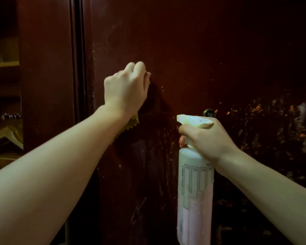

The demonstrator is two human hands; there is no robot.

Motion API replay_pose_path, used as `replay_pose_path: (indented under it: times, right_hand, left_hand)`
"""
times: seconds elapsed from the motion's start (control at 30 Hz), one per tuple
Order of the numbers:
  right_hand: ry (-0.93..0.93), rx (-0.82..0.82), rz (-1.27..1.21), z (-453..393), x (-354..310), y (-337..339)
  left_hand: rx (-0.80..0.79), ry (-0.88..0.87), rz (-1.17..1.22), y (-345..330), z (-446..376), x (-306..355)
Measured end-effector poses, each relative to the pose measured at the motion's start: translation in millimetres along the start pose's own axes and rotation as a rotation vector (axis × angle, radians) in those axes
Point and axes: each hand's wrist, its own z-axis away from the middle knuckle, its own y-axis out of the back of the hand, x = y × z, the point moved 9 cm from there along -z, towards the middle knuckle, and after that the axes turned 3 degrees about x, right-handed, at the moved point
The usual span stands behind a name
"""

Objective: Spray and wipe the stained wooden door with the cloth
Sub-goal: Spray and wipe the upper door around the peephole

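A dark red-brown wooden door (193,50) fills the view. Orange and whitish stains (276,124) speckle its right side, and pale streaks run below the middle. My left hand (126,89) grips a yellow cloth (129,126) and presses it against the door left of centre; only the cloth's zigzag lower edge shows under my wrist. My right hand (207,138) holds a white spray bottle (194,195) by its neck, upright in front of the door, with a finger on the trigger and the nozzle pointing left.
A small brass lock (209,113) sits on the door just above the sprayer head. The door frame (78,59) runs vertically at the left. Beyond it are dim shelves (4,64) with pale objects.
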Motion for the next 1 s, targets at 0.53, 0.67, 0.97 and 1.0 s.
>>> replay_pose_path:
  times: [0.53, 0.67, 0.97, 1.0]
  right_hand:
    - [-0.040, 0.020, -0.073, -2.4, 8.1, 13.2]
    - [-0.048, -0.004, -0.002, 1.1, 13.5, 9.8]
    - [-0.106, 0.012, -0.081, 5.1, 21.6, 17.0]
    - [-0.105, 0.008, -0.061, 5.3, 22.2, 17.9]
  left_hand:
    - [0.000, -0.071, 0.038, -8.7, -14.7, 15.9]
    - [-0.040, -0.339, 0.182, -8.2, 11.7, 58.2]
    - [-0.096, -0.299, 0.171, -3.4, 12.8, 50.5]
    - [-0.073, -0.258, 0.148, -4.1, 10.0, 49.3]
